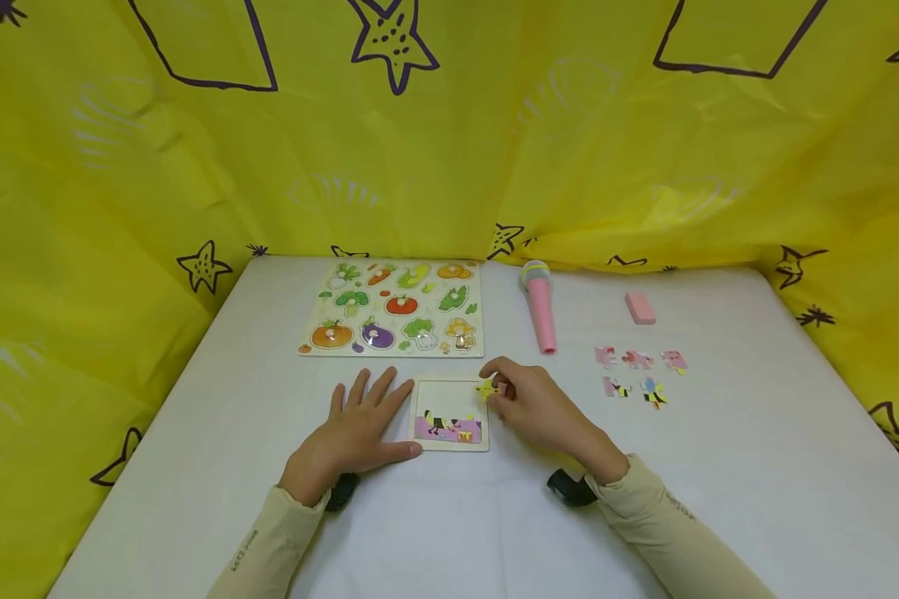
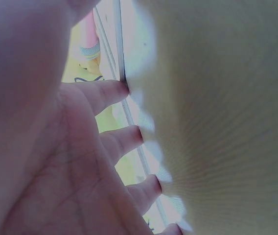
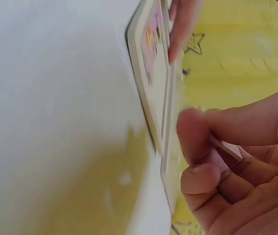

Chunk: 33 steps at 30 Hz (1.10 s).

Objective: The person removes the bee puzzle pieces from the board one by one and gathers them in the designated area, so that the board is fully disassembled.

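A small wooden puzzle tray (image 1: 449, 448) lies on the table in the head view, its lower part filled with pink and purple pieces showing a bee. My left hand (image 1: 355, 428) rests flat with fingers spread, thumb and index finger touching the tray's left edge. Over the tray's upper right corner, my right hand (image 1: 535, 408) pinches a yellow and pink puzzle piece (image 1: 487, 388) between thumb and fingers. In the right wrist view only the edge of that puzzle piece (image 3: 227, 148) shows between the fingers.
Several loose puzzle pieces (image 1: 637, 359) lie to the right. Behind them is a pink block (image 1: 640, 308). A pink toy microphone (image 1: 541, 312) and a vegetable puzzle board (image 1: 397, 312) lie farther back. Yellow patterned cloth (image 1: 434, 166) hangs around the white table (image 1: 449, 532).
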### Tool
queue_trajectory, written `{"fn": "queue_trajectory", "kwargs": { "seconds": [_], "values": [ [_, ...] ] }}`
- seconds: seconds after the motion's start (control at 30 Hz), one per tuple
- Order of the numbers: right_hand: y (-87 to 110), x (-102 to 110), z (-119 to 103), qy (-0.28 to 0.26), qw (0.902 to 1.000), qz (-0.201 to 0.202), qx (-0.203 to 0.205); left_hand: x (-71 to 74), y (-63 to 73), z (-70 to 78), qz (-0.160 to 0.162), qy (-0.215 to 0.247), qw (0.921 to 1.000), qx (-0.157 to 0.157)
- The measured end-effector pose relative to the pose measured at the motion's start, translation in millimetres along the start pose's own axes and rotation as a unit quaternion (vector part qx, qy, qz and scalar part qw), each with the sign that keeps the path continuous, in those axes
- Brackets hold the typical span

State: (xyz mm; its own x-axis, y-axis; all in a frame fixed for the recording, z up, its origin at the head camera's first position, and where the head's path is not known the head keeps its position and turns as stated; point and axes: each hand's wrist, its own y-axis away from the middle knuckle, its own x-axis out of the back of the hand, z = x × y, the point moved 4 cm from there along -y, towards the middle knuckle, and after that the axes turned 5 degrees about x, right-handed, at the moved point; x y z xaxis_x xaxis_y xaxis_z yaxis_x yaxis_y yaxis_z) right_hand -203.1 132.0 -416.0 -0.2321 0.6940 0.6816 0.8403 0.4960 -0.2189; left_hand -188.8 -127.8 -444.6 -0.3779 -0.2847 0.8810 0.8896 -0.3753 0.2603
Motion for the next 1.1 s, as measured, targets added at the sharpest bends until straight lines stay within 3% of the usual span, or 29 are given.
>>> {"fn": "queue_trajectory", "kwargs": {
  "seconds": [0.33, 0.6, 0.73, 0.9, 1.1],
  "values": [
    [32.5, 42, 30, -0.010, 0.9965, 0.073, -0.040, 2.4, 2.0, -0.6, 0.002, 0.006, 1.0000, -0.003],
    [67.9, 81, 48, -0.015, 0.9868, 0.141, -0.078, 1.1, 1.8, 0.7, -0.004, 0.010, 0.9999, 0.000],
    [83.9, 102, 62, -0.019, 0.9776, 0.173, -0.118, 0.0, 0.1, -0.2, -0.003, 0.007, 1.0000, -0.001],
    [105.8, 123, 86, -0.031, 0.9592, 0.210, -0.187, -3.9, -1.8, 0.5, -0.004, 0.001, 1.0000, 0.000],
    [120.4, 139, 106, -0.041, 0.9474, 0.228, -0.220, -1.5, 0.2, -0.6, 0.003, 0.000, 1.0000, 0.006]
  ]
}}
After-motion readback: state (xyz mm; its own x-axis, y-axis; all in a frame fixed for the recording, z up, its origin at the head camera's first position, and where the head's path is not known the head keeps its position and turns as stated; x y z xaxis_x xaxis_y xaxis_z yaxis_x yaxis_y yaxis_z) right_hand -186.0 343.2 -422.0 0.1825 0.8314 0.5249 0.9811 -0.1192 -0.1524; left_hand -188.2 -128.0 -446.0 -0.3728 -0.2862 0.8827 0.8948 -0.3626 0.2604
